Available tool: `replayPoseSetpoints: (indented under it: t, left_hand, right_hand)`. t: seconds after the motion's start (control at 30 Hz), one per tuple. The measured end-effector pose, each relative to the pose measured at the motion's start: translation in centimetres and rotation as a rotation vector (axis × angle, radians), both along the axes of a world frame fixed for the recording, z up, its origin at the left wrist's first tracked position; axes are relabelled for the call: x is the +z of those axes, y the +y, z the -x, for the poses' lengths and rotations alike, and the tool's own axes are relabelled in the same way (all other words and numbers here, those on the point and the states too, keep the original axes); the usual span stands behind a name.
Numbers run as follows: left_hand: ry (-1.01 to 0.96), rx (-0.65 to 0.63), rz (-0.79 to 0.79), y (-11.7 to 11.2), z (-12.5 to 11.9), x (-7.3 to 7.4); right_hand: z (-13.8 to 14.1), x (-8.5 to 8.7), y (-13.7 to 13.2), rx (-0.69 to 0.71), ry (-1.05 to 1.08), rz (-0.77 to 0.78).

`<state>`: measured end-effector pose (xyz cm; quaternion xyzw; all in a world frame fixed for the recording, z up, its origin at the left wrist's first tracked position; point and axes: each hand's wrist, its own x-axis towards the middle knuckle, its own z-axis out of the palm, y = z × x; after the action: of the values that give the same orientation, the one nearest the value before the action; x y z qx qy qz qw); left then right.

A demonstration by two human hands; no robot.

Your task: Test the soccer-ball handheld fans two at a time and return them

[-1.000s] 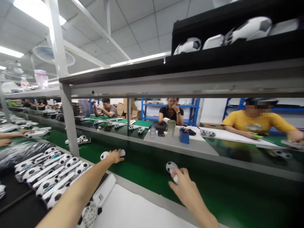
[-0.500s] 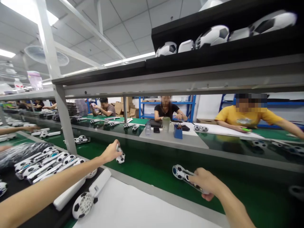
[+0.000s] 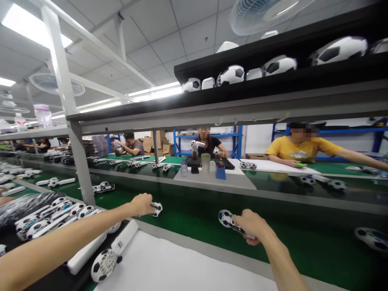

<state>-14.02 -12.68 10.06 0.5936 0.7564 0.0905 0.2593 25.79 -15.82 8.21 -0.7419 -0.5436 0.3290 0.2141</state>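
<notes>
My left hand (image 3: 141,203) is closed around the handle of a small football-patterned handheld fan (image 3: 157,208), held just above the green conveyor belt (image 3: 194,224). My right hand (image 3: 253,227) grips a second football-patterned fan (image 3: 226,218) by its handle, its round head pointing left over the belt. Both arms reach forward from the white work surface (image 3: 169,266).
A black tray (image 3: 45,220) of several football fans lies at the left, with one fan (image 3: 104,264) lying by the white surface. Another fan (image 3: 372,238) rides the belt at right. Overhead shelf (image 3: 273,85) holds more fans. Three people sit across the line.
Both hands have picked fans up off the belt and turned them by their handles; the view has tilted slightly up and to the right.
</notes>
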Motion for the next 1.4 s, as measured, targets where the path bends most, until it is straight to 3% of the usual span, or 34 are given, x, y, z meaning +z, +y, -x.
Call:
replayPoseSetpoints:
  t: [0.2,0.37,0.47,0.6,0.73,0.9,1.03,1.17,1.4]
  left_hand:
    - [-0.531,0.011,-0.202,-0.4,-2.5,4.1]
    - [-1.132,-0.052,-0.402,-4.5,-7.5,7.3]
    - [-1.465,-0.084,-0.334,-8.4,-9.9,7.6]
    - [-1.912,-0.073,-0.081,-11.6,-11.6,6.3]
    - [-1.981,-0.323,-0.115,-12.2,-11.7,5.2]
    - [-1.847,-0.262,-0.115,-11.9,-10.8,5.0]
    - [-1.741,-0.434,-0.191,-10.7,-10.2,4.7]
    - [-1.614,-0.514,-0.278,-10.1,-10.1,4.8]
    - [-1.671,-0.604,-0.199,-11.2,-9.8,5.4]
  right_hand:
    - [0.0,4.4,-2.0,-0.054,0.563,-0.303]
    - [2.8,7.2,-5.2,0.081,1.051,-0.524]
    - [4.5,7.9,-6.5,0.194,1.182,-0.568]
    - [6.1,8.4,-7.7,0.291,1.241,-0.557]
    - [6.8,8.4,-8.6,0.41,1.305,-0.458]
    - [7.1,8.0,-8.7,0.526,1.303,-0.377]
    - [7.9,8.0,-8.6,0.427,1.175,-0.343]
    - [9.2,7.8,-8.7,0.359,1.095,-0.379]
    - [10.0,7.2,-8.7,0.317,1.019,-0.474]
